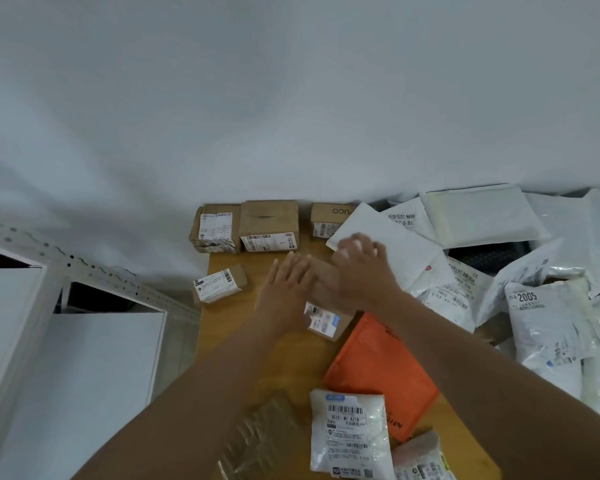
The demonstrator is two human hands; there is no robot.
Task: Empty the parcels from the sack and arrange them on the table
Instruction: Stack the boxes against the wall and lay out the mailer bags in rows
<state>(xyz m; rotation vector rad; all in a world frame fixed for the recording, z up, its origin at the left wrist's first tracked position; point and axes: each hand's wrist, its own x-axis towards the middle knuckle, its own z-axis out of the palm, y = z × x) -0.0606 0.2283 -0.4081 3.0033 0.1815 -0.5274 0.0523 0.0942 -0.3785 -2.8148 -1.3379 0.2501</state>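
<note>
Hands on brown box [326, 306] mid-table: left hand [284, 289] flat, fingers straight; right hand [361, 268] curled over it, grip blurred, unclear.

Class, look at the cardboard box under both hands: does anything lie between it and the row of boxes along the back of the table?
Nothing visible does. Bare table lies between the box and the back row.

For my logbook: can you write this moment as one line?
left hand: open on cardboard box | right hand: open on box | table: parcels partly arranged
</note>
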